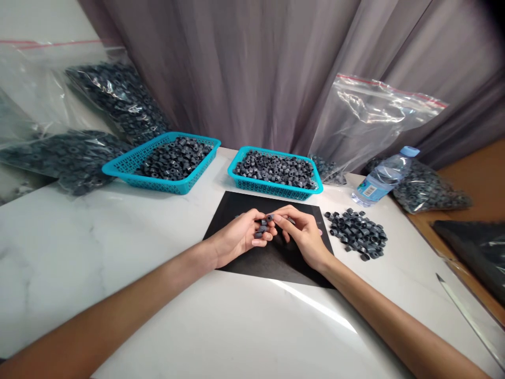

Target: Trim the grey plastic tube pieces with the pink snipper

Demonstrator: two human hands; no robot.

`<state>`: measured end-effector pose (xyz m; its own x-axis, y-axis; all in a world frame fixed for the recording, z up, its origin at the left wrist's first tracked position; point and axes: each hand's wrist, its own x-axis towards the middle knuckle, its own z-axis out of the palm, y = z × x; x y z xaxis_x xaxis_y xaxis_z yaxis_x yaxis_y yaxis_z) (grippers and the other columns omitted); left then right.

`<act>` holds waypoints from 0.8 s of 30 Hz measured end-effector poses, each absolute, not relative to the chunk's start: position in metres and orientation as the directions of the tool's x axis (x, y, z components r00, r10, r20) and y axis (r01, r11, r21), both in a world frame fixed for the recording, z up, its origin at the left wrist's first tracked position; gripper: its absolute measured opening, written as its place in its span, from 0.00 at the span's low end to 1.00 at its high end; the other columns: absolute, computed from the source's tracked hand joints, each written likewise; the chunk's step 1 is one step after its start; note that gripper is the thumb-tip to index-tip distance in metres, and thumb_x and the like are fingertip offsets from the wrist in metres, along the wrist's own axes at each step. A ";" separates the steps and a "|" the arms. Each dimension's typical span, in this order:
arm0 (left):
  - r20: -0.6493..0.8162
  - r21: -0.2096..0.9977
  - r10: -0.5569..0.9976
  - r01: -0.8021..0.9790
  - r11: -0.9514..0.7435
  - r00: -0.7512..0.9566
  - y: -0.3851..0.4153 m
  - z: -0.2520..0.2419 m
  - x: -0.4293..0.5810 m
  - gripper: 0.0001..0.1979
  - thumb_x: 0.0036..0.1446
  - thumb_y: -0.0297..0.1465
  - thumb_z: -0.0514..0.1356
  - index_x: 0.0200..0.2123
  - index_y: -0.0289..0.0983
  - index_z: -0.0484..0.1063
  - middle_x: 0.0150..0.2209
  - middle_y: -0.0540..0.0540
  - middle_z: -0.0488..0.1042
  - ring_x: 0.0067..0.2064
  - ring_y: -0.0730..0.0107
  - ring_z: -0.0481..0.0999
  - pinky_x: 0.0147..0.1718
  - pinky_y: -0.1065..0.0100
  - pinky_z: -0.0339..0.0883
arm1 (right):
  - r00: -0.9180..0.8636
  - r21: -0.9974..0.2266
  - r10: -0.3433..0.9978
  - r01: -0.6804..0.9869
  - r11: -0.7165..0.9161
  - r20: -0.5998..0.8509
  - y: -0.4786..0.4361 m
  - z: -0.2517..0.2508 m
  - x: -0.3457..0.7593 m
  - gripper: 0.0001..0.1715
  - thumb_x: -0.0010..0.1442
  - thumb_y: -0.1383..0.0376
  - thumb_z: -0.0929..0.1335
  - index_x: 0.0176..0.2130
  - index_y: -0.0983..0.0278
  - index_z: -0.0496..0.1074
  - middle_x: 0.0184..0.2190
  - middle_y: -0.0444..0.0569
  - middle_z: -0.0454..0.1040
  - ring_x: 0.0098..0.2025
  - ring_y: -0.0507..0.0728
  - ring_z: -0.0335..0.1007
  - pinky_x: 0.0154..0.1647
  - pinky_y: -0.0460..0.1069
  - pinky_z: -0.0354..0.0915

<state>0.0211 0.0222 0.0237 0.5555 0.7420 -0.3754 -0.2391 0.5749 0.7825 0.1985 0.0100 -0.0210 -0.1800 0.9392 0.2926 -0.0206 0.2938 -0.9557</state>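
Over a black mat (pixel 252 263), my left hand (pixel 244 231) is cupped around several small dark grey plastic caps (pixel 261 229). One dark cap (pixel 270 218), its round hole facing me, is pinched between the fingertips of both hands. My right hand (pixel 302 229) meets the left from the right side, thumb and forefinger on that cap; its other fingers are curled and partly hidden. Just right of the mat is a loose pile of the same caps (pixel 358 232) on the white marbled table (pixel 118 242).
Behind the mat stand two blue baskets (pixel 185 187) (pixel 276 192) filled with caps. Clear zip bags of caps (pixel 118 100) lean at the left. At the right are an upright zip bag (pixel 355 126), a tilted water bottle (pixel 382 179) and a pointed metal strip (pixel 465 310).
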 end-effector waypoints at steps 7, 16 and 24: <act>-0.385 0.758 0.749 -0.278 0.590 0.539 0.021 0.027 0.021 0.18 0.71 0.29 0.47 0.32 0.29 0.72 0.29 0.45 0.69 0.26 0.78 0.64 0.19 0.78 0.55 | -0.198 -0.953 0.934 0.001 0.303 0.297 0.010 -0.022 0.200 0.17 0.67 0.54 0.68 0.44 0.60 0.82 0.39 0.48 0.72 0.27 0.48 0.61 0.22 0.45 0.59; -0.412 0.750 0.777 -0.307 0.586 0.476 0.018 0.031 0.025 0.14 0.69 0.28 0.52 0.34 0.29 0.73 0.32 0.45 0.70 0.28 0.77 0.68 0.21 0.77 0.61 | -0.094 -0.952 0.951 0.059 0.300 0.294 0.010 -0.020 0.199 0.22 0.68 0.49 0.65 0.46 0.62 0.79 0.38 0.47 0.70 0.24 0.47 0.60 0.22 0.45 0.60; -0.399 0.699 0.783 -0.395 0.597 0.477 0.013 0.039 0.026 0.21 0.70 0.40 0.51 0.46 0.28 0.73 0.38 0.38 0.76 0.41 0.61 0.78 0.43 0.65 0.73 | -0.227 -0.407 0.635 0.601 0.688 0.738 -0.012 -0.015 0.186 0.26 0.65 0.55 0.69 0.58 0.61 0.69 0.50 0.57 0.69 0.50 0.63 0.67 0.50 0.59 0.69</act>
<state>0.0257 0.0131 0.0390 0.4771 0.7829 -0.3994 -0.3947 0.5969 0.6986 0.1859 -0.0121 -0.0154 -0.2273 0.6350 0.7383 0.6012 0.6880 -0.4066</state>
